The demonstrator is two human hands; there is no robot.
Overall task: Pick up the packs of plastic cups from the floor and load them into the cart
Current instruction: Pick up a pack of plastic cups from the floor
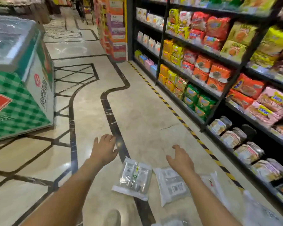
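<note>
Clear film packs [134,176] look light, slippery; we'd grip their edges. Left hand [104,148], right hand [180,158] spread, empty.

Single head view, looking forward and down, floor [137,111] close below

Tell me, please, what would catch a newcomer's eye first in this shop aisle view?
Two bare forearms stretch forward, left hand and right hand open and empty above clear packs of plastic cups lying on the marble floor. Bright snack shelves fill the right; a green checked freezer stands left.
</note>
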